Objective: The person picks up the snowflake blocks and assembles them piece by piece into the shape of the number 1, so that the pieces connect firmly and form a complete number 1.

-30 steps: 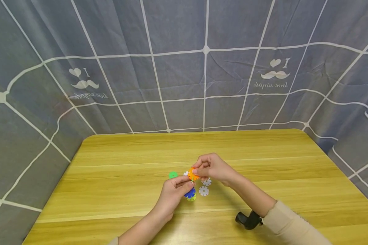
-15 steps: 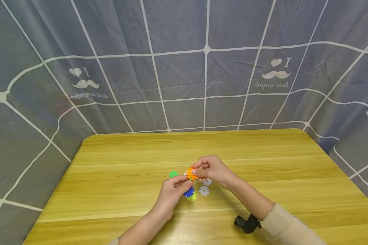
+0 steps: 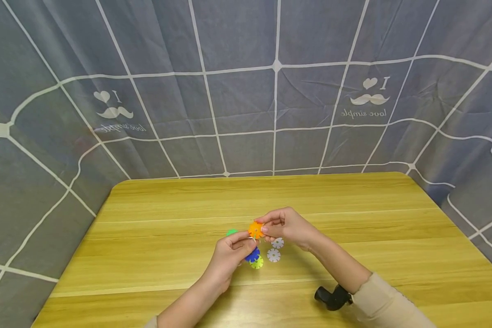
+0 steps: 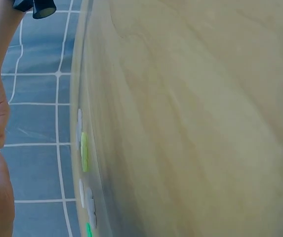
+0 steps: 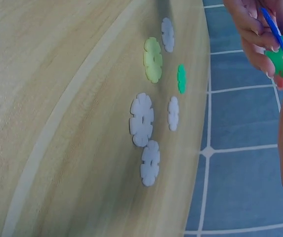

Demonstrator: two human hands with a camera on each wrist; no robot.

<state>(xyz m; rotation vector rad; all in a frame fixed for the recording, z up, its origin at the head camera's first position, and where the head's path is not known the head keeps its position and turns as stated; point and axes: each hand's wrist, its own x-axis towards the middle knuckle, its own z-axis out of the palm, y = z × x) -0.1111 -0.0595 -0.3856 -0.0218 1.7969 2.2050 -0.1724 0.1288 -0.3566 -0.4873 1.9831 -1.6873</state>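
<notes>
While working above the surface (image 3: 156, 255), grips green disc (image 5: 277, 57) in left hand (image 3: 226, 257), with blue disc (image 3: 253, 254) seemingly slotted on, and pinches orange disc (image 3: 254, 227) in the grip of right hand (image 3: 293, 228), at the green one's edge. Whether fully seated: cannot tell. Looks like the joining step; probably calls next for lining up slots and pressing orange firmly home. Lower down, lying loose: lime disc (image 5: 152, 66), four white discs (image 5: 142, 133), second green disc (image 3: 231, 232) farther off. Past the surface, hanging: grey cloth (image 3: 246, 105) with white grid lines.
</notes>
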